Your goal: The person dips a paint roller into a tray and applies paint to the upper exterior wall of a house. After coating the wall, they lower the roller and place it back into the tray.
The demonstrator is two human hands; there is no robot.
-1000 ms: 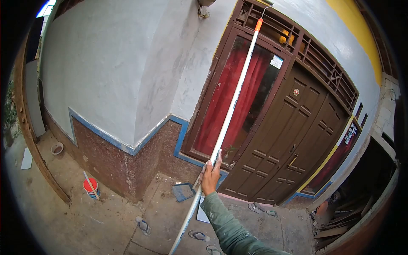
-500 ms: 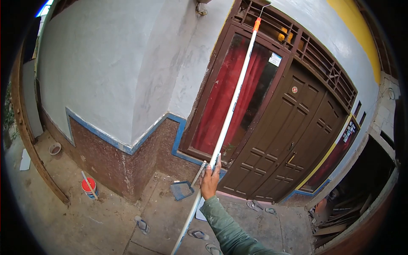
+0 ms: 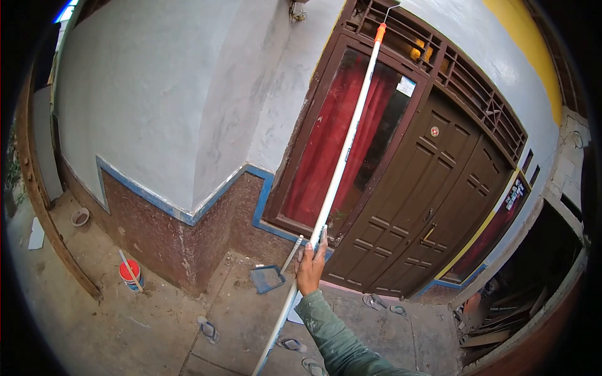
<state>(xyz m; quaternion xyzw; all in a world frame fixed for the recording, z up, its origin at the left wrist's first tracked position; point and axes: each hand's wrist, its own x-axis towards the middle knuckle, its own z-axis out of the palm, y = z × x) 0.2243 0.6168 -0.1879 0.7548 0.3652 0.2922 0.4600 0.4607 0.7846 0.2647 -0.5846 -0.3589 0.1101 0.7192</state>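
A long white pole (image 3: 348, 147) runs from the bottom edge up across the red-curtained window. My right hand (image 3: 311, 268), below a green sleeve, is closed around its lower part. At the pole's upper end is an orange fitting (image 3: 380, 32) with a bent metal rod, in front of the brown grille (image 3: 476, 84) above the window and door. Whatever the rod carries is cut off by the top edge. My left hand is out of view.
A dark paint tray (image 3: 267, 279) with a stick beside it lies on the floor left of my hand. A red-topped bucket (image 3: 130, 271) holds a stick. Sandals (image 3: 208, 329) are scattered about. Brown double doors (image 3: 420, 200) stand at the right, near stacked wood (image 3: 495, 326).
The pole's orange fitting appears very slightly higher. My right hand keeps its grip at nearly the same place.
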